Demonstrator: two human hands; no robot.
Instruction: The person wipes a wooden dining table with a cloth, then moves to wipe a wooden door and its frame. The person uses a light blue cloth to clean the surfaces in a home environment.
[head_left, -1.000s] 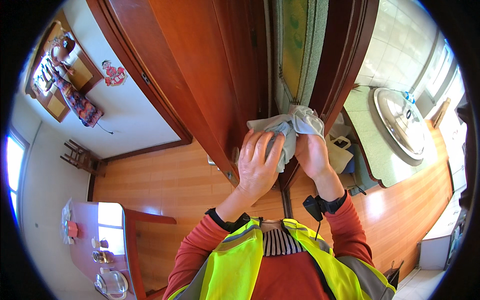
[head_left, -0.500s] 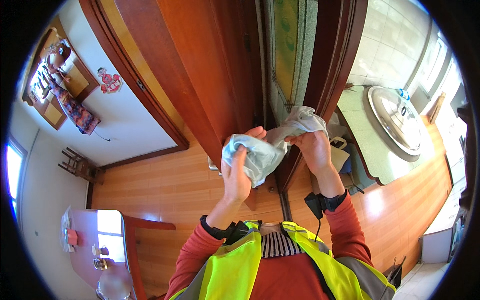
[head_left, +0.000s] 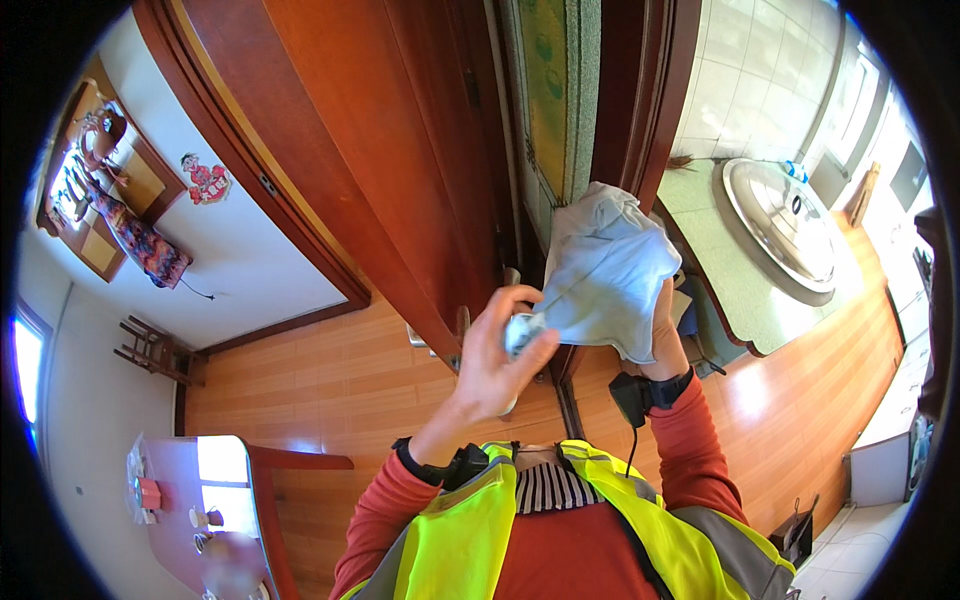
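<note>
A thin pale blue-grey cloth (head_left: 610, 270) hangs spread between my two hands in front of the doorway. My left hand (head_left: 497, 350) is closed around a bunched end of it, with the thumb and fingers curled over the fabric. Behind the cloth's right side, my right hand (head_left: 664, 325) is mostly covered; only its edge and wrist show, so its fingers are hidden. Just beyond the left hand stands the reddish-brown wooden door (head_left: 400, 160).
A green counter (head_left: 700, 230) carrying a large round metal lid (head_left: 785, 225) lies to the right. A table (head_left: 170, 500) with small cups stands at lower left, and a wooden stool (head_left: 155, 350) by the wall. A door frame (head_left: 640, 110) rises ahead.
The cloth, bunched in both hands before, is now opened out into a broad sheet. My right hand has gone behind it, while my left now grips a smaller bunched end.
</note>
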